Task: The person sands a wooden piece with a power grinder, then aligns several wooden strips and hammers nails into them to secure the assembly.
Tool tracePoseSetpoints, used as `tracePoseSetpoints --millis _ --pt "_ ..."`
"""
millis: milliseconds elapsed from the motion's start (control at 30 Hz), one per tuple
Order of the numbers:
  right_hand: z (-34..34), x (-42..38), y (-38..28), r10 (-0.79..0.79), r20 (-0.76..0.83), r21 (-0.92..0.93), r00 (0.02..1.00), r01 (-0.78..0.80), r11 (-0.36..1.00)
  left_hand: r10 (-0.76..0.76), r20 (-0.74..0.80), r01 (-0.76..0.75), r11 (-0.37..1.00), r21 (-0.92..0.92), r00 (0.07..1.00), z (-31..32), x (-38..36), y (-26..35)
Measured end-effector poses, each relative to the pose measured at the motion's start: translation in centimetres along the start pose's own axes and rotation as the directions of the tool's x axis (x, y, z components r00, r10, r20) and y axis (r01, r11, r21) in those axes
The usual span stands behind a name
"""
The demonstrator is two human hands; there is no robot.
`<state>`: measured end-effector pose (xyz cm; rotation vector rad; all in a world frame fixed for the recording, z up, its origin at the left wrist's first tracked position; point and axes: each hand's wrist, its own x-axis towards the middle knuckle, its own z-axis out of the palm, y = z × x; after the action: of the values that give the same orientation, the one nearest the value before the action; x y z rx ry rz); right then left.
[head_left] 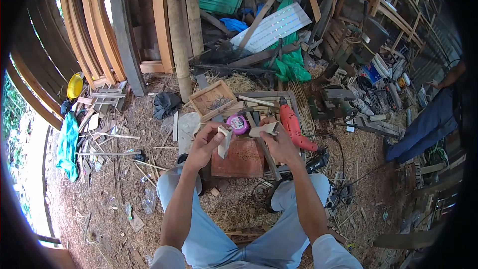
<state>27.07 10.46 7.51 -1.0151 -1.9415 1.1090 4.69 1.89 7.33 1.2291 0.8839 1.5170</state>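
Note:
My left hand (205, 143) is closed around a small pale wood block (225, 142), held upright above a reddish-brown board (238, 158). Another small wood piece (264, 130), with a notched-looking end, is gripped in my right hand (281, 144). Between and just beyond the two hands lies a round purple container (238, 123) with a label. A red power drill (295, 127) rests right of my right hand. Behind the purple container, a wooden box (213, 100) holds a heap of small metal pieces, probably nails. A hammer-like handle (269, 158) slants down beneath my right hand.
Wood shavings and scraps cover the ground. A dark cable (343, 159) runs at the right, and a person in blue trousers (423, 124) stands at the far right. A bamboo post (179, 40) rises ahead. A black plastic bag (166, 105) lies left of the box.

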Motion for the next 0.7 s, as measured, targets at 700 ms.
tracePoseSetpoints --millis 700 --pt "0.6 -1.2 0.8 -0.113 0.006 0.736 0.994 0.072 0.673 -0.104 0.023 0.105 0.994 -0.037 0.994 0.4 -0.7 0.3"
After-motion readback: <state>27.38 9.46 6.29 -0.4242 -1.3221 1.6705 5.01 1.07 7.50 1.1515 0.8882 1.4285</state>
